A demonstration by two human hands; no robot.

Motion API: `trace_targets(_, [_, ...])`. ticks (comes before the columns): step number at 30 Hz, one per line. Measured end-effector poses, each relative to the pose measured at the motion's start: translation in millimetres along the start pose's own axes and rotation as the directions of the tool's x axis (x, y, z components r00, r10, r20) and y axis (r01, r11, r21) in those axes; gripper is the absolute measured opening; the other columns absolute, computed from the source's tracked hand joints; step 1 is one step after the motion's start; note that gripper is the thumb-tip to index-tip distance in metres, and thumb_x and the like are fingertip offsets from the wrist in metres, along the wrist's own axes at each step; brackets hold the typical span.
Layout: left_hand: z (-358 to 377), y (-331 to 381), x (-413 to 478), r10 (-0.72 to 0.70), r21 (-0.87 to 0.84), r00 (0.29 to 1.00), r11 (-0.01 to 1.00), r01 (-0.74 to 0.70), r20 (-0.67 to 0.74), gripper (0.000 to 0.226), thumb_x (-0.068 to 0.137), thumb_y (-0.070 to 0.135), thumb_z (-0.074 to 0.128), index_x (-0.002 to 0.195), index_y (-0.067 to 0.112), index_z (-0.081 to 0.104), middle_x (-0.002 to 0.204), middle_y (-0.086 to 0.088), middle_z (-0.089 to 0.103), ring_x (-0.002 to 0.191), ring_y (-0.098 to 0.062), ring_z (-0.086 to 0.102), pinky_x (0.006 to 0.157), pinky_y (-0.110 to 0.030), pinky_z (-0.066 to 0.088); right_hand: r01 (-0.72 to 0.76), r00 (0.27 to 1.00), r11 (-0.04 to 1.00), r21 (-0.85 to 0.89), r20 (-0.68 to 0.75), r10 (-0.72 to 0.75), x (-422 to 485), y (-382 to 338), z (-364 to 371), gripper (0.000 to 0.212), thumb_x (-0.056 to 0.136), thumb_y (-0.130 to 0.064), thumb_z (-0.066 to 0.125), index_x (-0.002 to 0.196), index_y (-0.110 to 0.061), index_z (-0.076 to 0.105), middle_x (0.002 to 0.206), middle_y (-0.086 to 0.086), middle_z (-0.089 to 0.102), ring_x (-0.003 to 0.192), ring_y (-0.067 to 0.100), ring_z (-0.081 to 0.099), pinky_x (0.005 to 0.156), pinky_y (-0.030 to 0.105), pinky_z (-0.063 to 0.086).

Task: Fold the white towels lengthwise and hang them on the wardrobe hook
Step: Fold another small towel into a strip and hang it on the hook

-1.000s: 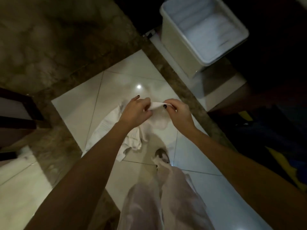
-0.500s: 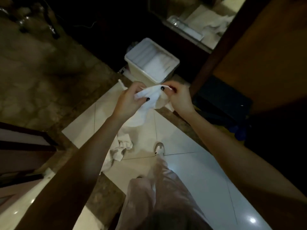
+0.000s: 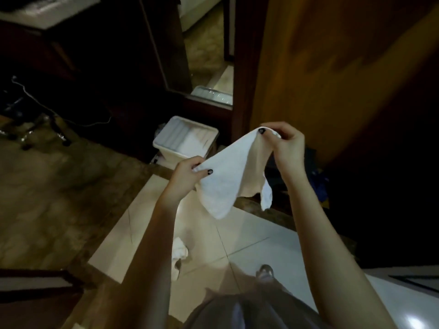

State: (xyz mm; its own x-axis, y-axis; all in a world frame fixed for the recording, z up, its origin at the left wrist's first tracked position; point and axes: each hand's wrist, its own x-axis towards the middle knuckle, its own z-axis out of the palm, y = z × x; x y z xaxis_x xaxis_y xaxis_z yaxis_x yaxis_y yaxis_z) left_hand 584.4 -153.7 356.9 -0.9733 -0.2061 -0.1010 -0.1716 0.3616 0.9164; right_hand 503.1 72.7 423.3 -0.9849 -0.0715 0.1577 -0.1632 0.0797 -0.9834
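Observation:
A small white towel (image 3: 234,176) hangs in the air between my hands, stretched along its top edge with the rest drooping down. My left hand (image 3: 190,173) pinches its lower left corner. My right hand (image 3: 283,144) pinches the upper right corner, higher and further right. A second white towel (image 3: 178,254) lies crumpled on the floor tiles, partly hidden behind my left forearm. The brown wooden wardrobe (image 3: 332,67) rises just past my right hand. No hook shows in view.
A white plastic bin (image 3: 184,142) holding white cloth stands on the floor beyond my hands. A mirror panel (image 3: 204,55) leans behind it. Dark furniture and a cable (image 3: 59,117) fill the left. My foot (image 3: 264,271) is on the pale tiles.
Both hands have lifted the towel from low over the floor and drawn apart, spreading it. My view has swung up towards the wardrobe.

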Motion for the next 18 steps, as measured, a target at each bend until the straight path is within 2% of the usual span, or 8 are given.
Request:
trace_targets(2, [14.3,21.7,6.1,0.053,-0.018,0.999,0.998,-0.053,-0.009,0.008,0.081,0.012,0.07,0.083,0.02,0.069,0.083,0.002,0.069,0.079,-0.007,0.062,0.069,-0.022,0.047,0.023,0.997,1.0,-0.012,-0.075,-0.024,9.8,-6.0,-39.5,0.023,0.087,-0.009,0.065,0.083,-0.03,0.073,0.083,-0.019,0.071,0.087,-0.003,0.064,0.07,0.009,0.045])
trace_targets(5, [35.1,53.0,20.8,0.105,0.034,0.994,0.994,-0.106,0.027,0.016,0.078,0.013,0.071,0.077,0.029,0.069,0.079,0.011,0.068,0.078,-0.002,0.061,0.068,-0.013,0.044,0.022,0.982,0.999,-0.031,-0.186,-0.027,22.3,-6.7,-95.3,0.021,0.085,-0.013,0.065,0.081,-0.032,0.073,0.082,-0.017,0.072,0.085,-0.001,0.065,0.069,0.011,0.045])
trace_targets(7, [52.9,69.7,35.6,0.106,0.046,0.994,0.993,-0.107,0.016,0.021,0.079,0.009,0.072,0.076,0.03,0.07,0.077,0.011,0.069,0.077,-0.002,0.061,0.068,-0.015,0.044,-0.005,0.965,0.999,-0.034,-0.261,-0.003,32.8,-3.1,-124.5,0.019,0.085,-0.014,0.066,0.082,-0.031,0.073,0.083,-0.014,0.072,0.086,0.001,0.065,0.07,0.015,0.046])
trace_targets(10, [81.6,93.1,62.0,0.127,0.001,0.989,0.992,-0.127,-0.08,0.02,0.079,0.01,0.074,0.075,0.03,0.071,0.077,0.01,0.07,0.077,-0.004,0.062,0.069,-0.017,0.045,-0.056,0.939,0.998,-0.039,-0.341,0.039,55.3,2.7,-158.1,0.013,0.086,-0.018,0.067,0.086,-0.029,0.075,0.087,-0.012,0.073,0.09,0.003,0.066,0.071,0.016,0.046])
trace_targets(13, [108.1,112.1,86.4,0.158,-0.043,0.976,0.985,-0.166,-0.148,0.018,0.08,0.01,0.074,0.074,0.027,0.07,0.074,0.013,0.069,0.073,0.002,0.062,0.065,-0.011,0.045,-0.112,0.914,0.99,-0.086,-0.399,0.068,76.3,12.2,-189.9,0.011,0.087,-0.02,0.067,0.09,-0.025,0.076,0.087,-0.013,0.072,0.09,0.001,0.064,0.07,0.015,0.045])
trace_targets(18, [144.3,143.5,113.6,0.114,-0.224,0.97,0.961,-0.163,-0.214,0.023,0.083,0.01,0.071,0.084,0.033,0.07,0.076,0.006,0.072,0.07,-0.003,0.067,0.057,-0.017,0.049,-0.149,0.859,0.965,-0.217,-0.511,0.017,96.0,15.8,-231.5,0.012,0.091,-0.021,0.063,0.093,-0.025,0.074,0.082,-0.022,0.065,0.085,-0.004,0.062,0.069,0.008,0.045])
